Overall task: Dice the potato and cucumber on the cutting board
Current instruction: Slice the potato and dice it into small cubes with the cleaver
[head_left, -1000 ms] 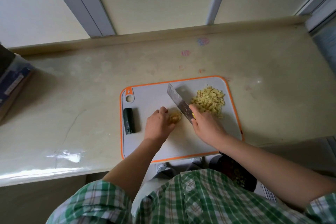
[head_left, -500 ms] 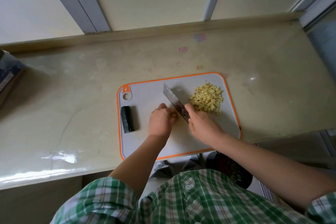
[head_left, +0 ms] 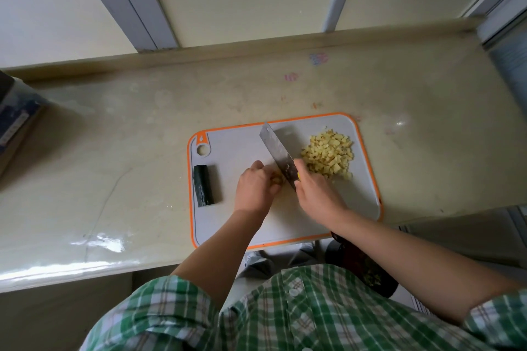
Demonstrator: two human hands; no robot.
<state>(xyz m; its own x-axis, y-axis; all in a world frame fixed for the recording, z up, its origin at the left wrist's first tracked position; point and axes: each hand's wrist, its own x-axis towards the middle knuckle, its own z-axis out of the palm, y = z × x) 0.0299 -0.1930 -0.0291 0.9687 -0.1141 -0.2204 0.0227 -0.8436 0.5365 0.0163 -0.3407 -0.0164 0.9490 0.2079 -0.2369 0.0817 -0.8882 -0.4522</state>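
Gripping the knife, the right hand points its blade diagonally toward the cutting board's far-left; the left hand pinches a potato piece.

You are in a home kitchen, standing at its worktop. A glossy beige stone counter with a raised back lip runs beneath pale window panes in grey metal frames. On it lies a grey plastic cutting board with an orange rim, carrying a heap of small yellow potato cubes and a dark green cucumber stub. Your right hand grips a broad steel cleaver; your left hand holds a yellow potato piece. Faint coloured scribbles mark the counter.
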